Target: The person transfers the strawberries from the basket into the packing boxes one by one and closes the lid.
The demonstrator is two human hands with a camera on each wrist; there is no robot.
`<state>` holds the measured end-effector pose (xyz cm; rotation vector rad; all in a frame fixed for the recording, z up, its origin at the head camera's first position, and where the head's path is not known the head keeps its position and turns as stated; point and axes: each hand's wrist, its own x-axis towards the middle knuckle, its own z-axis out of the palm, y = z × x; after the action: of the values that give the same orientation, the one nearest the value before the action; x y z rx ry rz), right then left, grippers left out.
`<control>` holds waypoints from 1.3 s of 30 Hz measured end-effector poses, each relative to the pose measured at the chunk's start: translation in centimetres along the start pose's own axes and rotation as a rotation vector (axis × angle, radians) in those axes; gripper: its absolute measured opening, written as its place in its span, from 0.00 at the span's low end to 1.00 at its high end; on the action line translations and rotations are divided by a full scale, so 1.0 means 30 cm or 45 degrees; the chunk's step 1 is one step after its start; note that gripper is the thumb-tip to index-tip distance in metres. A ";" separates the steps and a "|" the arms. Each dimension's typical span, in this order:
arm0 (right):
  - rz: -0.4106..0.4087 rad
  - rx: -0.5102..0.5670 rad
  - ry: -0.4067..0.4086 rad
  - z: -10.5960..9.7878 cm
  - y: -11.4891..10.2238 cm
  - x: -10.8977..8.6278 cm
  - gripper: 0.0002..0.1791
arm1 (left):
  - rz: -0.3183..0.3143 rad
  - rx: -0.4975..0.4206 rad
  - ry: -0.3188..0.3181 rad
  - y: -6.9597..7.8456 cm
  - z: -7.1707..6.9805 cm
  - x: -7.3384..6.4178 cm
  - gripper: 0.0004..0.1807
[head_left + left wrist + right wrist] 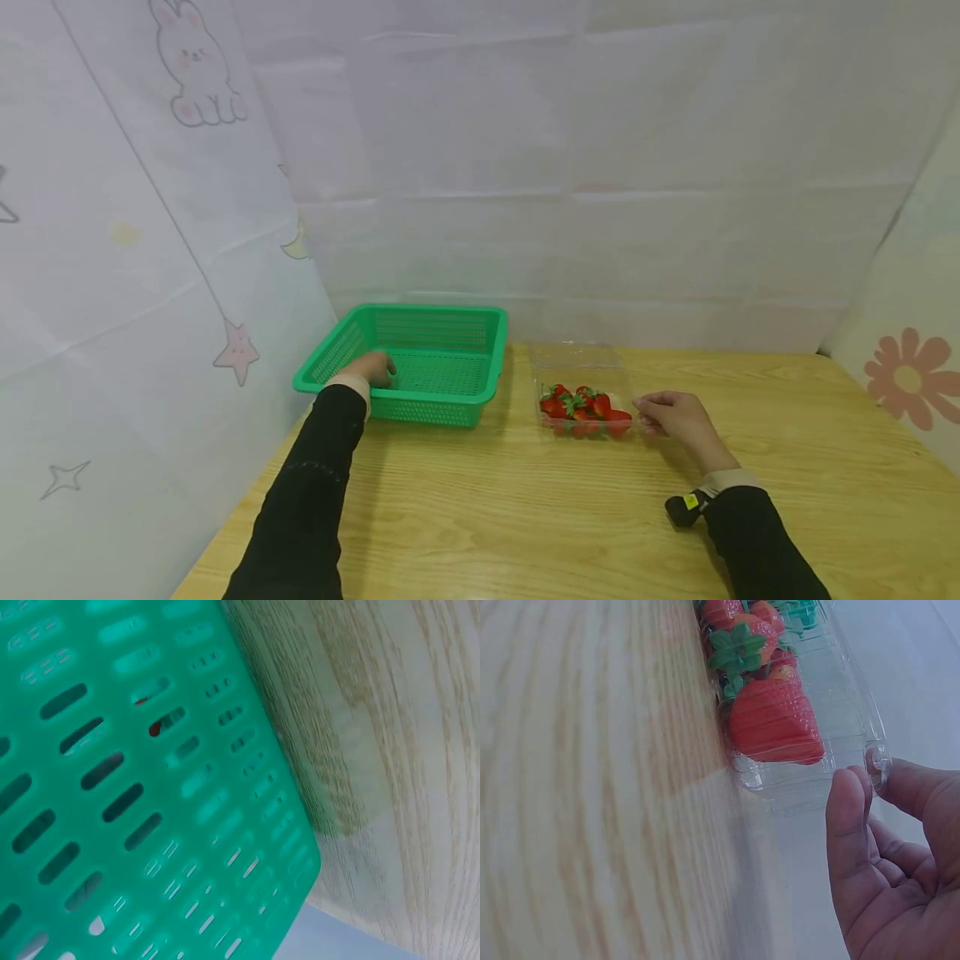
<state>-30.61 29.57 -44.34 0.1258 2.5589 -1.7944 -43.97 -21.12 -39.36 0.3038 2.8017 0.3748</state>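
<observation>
My left hand reaches over the front left rim of a green plastic basket, its fingers bent down inside. The basket's slotted wall hides this hand in the left wrist view; specks of red show through two slots, and I cannot tell whether the fingers hold anything. My right hand pinches the right edge of a clear plastic box between thumb and finger. Red strawberries with green leaves lie in the box, and its clear lid stands raised at the back.
Both things stand on a wooden table, the basket left of the box. A pale printed sheet hangs behind them, with more sheeting along both sides. A small black device sits at my right wrist.
</observation>
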 end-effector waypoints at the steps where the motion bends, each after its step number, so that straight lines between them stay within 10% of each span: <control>1: 0.001 0.002 -0.001 0.000 0.000 0.000 0.27 | 0.004 0.010 -0.008 0.000 0.000 -0.001 0.20; 23: 0.008 0.032 0.002 0.010 -0.001 -0.004 0.24 | 0.022 0.098 -0.018 -0.031 0.013 0.018 0.11; 39: -0.020 0.027 0.006 0.000 0.006 0.007 0.25 | 0.269 -0.002 0.235 0.078 -0.016 -0.042 0.12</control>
<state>-30.81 29.65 -44.51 0.1106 2.5517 -1.8294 -42.57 -19.31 -37.92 0.5965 2.9570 0.4750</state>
